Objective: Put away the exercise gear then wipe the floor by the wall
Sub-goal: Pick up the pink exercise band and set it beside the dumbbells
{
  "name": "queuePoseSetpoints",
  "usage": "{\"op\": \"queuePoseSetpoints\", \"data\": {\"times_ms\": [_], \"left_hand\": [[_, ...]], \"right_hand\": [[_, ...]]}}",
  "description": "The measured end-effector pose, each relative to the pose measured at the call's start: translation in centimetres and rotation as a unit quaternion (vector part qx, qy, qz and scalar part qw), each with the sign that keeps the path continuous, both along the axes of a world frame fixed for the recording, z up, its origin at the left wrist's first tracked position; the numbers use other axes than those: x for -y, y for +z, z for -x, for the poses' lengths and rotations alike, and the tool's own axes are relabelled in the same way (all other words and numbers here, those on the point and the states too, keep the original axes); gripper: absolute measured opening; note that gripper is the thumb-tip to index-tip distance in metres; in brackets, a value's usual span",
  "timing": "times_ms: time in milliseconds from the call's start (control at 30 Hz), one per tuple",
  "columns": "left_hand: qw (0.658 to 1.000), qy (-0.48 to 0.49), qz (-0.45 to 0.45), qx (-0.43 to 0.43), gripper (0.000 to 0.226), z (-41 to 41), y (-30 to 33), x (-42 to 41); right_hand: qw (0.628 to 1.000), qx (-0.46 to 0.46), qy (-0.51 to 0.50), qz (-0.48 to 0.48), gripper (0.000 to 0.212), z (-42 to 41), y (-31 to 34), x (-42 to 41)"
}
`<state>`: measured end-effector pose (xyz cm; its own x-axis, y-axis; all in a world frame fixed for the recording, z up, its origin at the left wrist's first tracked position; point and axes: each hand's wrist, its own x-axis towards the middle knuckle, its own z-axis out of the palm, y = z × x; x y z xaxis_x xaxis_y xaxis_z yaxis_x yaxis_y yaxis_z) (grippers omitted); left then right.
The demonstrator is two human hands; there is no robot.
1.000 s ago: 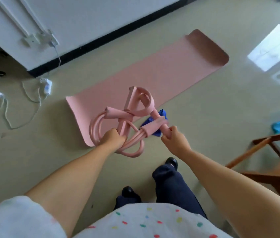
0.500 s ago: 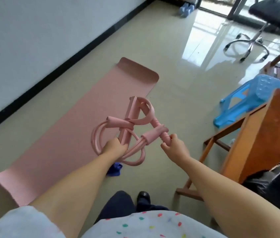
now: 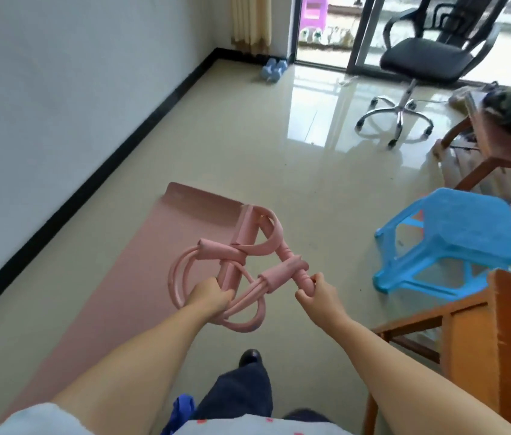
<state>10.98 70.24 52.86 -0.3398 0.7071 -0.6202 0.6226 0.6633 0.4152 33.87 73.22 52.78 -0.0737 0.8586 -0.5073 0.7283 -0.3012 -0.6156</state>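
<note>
While I hold the pink resistance band bundled up at arm's length, my left hand is curled round its tubes and a foam bar at the near-left side of the tangle, and my right hand grips the end of another foam handle just beside it. Since a second ago my view has swung up and round: the wall socket and white cables that lay beyond my left hand are gone from sight, and the far end of the room has come into view, with an office chair well beyond my right hand and a blue plastic stool out past that hand, near a wooden table close on the right. The pink exercise mat is unrolled on the floor under and to the left of my left hand, running along near the wall. A blue cloth, earlier just behind the band, now sits low by my legs, near my body. The grip on the band looks unchanged, so I judge I am turning to carry it off to storage; the mat is not yet put away and the wiping by the wall has not begun. What look like small dumbbells lie far ahead near the doorway.
</note>
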Motion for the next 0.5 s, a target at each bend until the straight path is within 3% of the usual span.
{"op": "queuePoseSetpoints", "data": {"times_ms": [267, 500], "left_hand": [[0.997, -0.079, 0.001, 0.025, 0.025, -4.5, -0.4, -24.4], [0.999, -0.041, -0.011, 0.026, 0.027, -7.6, -0.4, -44.4]], "right_hand": [[0.996, 0.02, -0.084, 0.005, 0.019, -4.8, 0.9, -20.2], [0.999, 0.039, -0.028, -0.011, 0.017, -8.1, 1.4, -42.5]]}}
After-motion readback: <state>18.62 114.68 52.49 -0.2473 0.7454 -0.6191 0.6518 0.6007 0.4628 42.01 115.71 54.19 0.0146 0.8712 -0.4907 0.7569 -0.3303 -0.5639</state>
